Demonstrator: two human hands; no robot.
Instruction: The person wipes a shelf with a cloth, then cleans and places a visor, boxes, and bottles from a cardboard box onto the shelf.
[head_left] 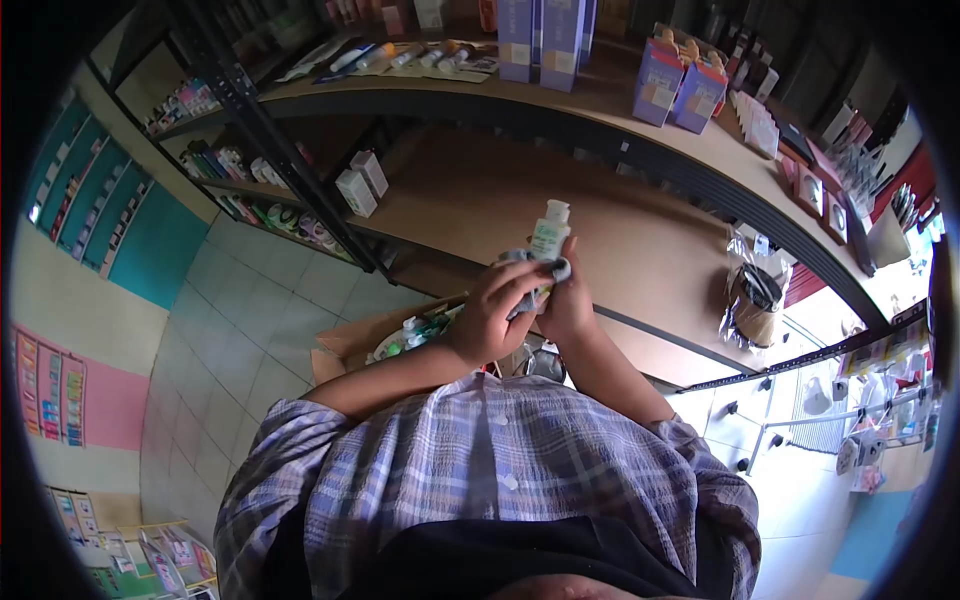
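A small white bottle (549, 232) with green print and a white cap stands upright between my two hands, in front of the middle shelf. My right hand (570, 300) is wrapped round its lower part. A grey cloth (524, 300) is bunched in my left hand (495, 305), whose fingers press it against the bottle's side. The cloth and fingers hide the bottle's base.
Two white boxes (361, 184) stand at the left of the middle shelf (450, 185). Below my left forearm is an open cardboard box (345, 345) with bottles. Purple boxes (660, 85) stand on the upper shelf. A plastic-wrapped item (755, 300) sits at the right.
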